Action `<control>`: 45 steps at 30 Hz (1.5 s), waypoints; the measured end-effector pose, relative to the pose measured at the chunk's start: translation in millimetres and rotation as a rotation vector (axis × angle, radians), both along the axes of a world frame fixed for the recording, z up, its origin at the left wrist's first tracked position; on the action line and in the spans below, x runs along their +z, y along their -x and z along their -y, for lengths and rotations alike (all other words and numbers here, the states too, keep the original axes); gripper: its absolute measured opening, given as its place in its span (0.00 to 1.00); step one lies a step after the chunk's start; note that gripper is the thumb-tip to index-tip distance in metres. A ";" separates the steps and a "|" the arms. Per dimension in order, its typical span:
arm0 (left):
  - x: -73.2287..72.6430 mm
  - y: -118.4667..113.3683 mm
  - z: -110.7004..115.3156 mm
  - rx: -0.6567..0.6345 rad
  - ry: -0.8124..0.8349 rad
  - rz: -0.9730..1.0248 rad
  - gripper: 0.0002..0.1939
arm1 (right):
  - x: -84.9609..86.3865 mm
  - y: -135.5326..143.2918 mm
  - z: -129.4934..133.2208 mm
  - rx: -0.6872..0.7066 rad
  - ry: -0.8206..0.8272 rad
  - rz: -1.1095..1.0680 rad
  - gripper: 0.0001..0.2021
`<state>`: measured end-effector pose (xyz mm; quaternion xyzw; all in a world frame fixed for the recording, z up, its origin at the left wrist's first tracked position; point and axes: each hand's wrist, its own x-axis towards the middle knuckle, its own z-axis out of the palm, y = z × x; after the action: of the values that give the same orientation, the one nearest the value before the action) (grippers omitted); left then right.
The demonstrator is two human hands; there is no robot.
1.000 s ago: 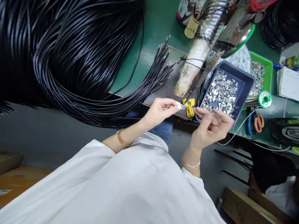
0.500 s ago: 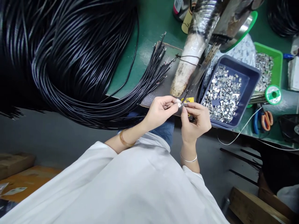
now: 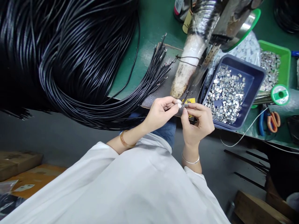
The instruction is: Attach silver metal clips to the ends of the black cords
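Observation:
My left hand [image 3: 161,112] is closed in a pinch, with something white at its fingertips; a cable end there is too small to make out. Facing it, my right hand [image 3: 198,123] pinches a small metal connector [image 3: 186,105]. The fingertips of both hands nearly meet, just below the tip of a soldering iron [image 3: 193,86]. Behind them lies a yellow label [image 3: 189,100]. A bundle of black cables [image 3: 105,110] curves in from the left, its stripped ends [image 3: 167,67] resting on a brown board [image 3: 154,99].
Right of my hands stands a blue tray [image 3: 253,93] of small metal connectors, with a green tray [image 3: 285,67] behind it. A plastic-wrapped tube [image 3: 190,53] leans above the board. A solder spool [image 3: 279,95] and orange-and-blue pliers [image 3: 272,122] lie at the right.
The view has shifted slightly, so the trays and pliers appear farther right. Both hands keep nearly the same pose at the iron's tip.

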<state>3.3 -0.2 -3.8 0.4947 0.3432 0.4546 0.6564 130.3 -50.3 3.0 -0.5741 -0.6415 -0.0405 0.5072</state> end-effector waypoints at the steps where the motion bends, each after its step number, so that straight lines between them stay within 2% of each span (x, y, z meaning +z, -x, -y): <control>1: -0.1 0.4 0.3 -0.003 -0.008 -0.002 0.07 | 0.5 0.2 0.5 0.000 -0.004 0.001 0.07; 10: 0.8 3.1 3.4 -0.058 -0.036 -0.052 0.07 | -2.3 -1.7 7.5 0.043 0.028 -0.062 0.07; 14: 2.9 8.9 8.0 -0.090 -0.054 -0.128 0.08 | -0.5 -0.3 7.7 0.047 0.086 -0.273 0.04; 16: 5.7 16.5 12.6 -0.215 -0.120 -0.234 0.08 | 1.1 -0.5 7.8 0.040 0.077 -0.396 0.03; 18: 8.9 25.9 16.6 -0.411 -0.257 -0.372 0.08 | 2.3 -2.2 7.8 0.012 0.019 -0.468 0.03; 19: 10.1 30.6 17.0 -0.473 -0.327 -0.419 0.08 | 2.7 -3.5 7.8 -0.007 -0.015 -0.487 0.03; 20: 10.8 35.0 15.8 -0.461 -0.384 -0.445 0.08 | 3.1 -5.0 7.7 -0.025 -0.048 -0.501 0.03; 21: 10.7 38.9 12.4 -0.370 -0.432 -0.462 0.08 | 3.4 -6.6 7.6 -0.043 -0.069 -0.511 0.03; 22: 9.8 42.4 6.7 -0.213 -0.470 -0.483 0.09 | 4.0 -7.9 7.3 -0.060 -0.075 -0.513 0.03; 24: 6.1 48.2 -10.6 0.204 -0.551 -0.586 0.09 | 6.4 -9.7 6.8 -0.096 -0.090 -0.478 0.02; 25: 3.7 50.8 -20.8 0.348 -0.594 -0.688 0.09 | 8.8 -10.2 6.6 -0.115 -0.135 -0.433 0.03; 26: 1.2 53.2 -30.7 0.428 -0.624 -0.776 0.10 | 12.0 -10.5 6.6 -0.137 -0.221 -0.375 0.04; 27: -1.2 55.4 -39.2 0.454 -0.642 -0.842 0.11 | 16.1 -10.9 7.1 -0.168 -0.341 -0.316 0.05; 29: -5.3 59.3 -48.7 0.418 -0.654 -0.873 0.09 | 26.5 -13.1 10.1 -0.250 -0.529 -0.214 0.07; 30: -7.0 61.0 -49.0 0.391 -0.638 -0.838 0.09 | 32.0 -15.7 12.7 -0.296 -0.540 -0.186 0.06; 31: -8.6 62.5 -46.7 0.376 -0.608 -0.772 0.09 | 37.2 -19.7 15.8 -0.335 -0.455 -0.171 0.06; 33: -11.7 65.2 -37.4 0.359 -0.518 -0.579 0.09 | 44.2 -32.5 21.8 -0.367 -0.130 -0.175 0.08; 35: -14.0 67.6 -27.5 0.469 -0.415 -0.382 0.08 | 45.1 -51.0 24.3 -0.355 0.207 -0.182 0.08; 36: -14.2 68.7 -23.9 0.549 -0.369 -0.272 0.07 | 43.3 -61.4 23.3 -0.370 0.288 -0.154 0.06; 38: -11.2 71.0 -19.9 0.654 -0.277 -0.049 0.08 | 36.7 -81.6 16.4 -0.440 0.338 -0.053 0.05; 39: -7.9 72.0 -18.9 0.637 -0.226 0.051 0.09 | 32.9 -90.3 11.0 -0.453 0.353 -0.005 0.04; 40: -3.5 72.7 -18.1 0.559 -0.175 0.134 0.11 | 29.2 -97.7 4.8 -0.452 0.362 0.037 0.04; 41: 1.7 73.0 -17.1 0.423 -0.126 0.199 0.12 | 26.0 -103.7 -1.6 -0.429 0.370 0.065 0.03; 45: 21.3 64.9 -7.3 -0.330 0.057 0.286 0.13 | 19.2 -115.6 -22.7 -0.247 0.422 0.093 0.02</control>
<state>-61.6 7.1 17.4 0.4560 0.1734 0.3968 0.7776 245.8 -27.6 22.2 -0.7390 -0.5832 0.0062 0.3373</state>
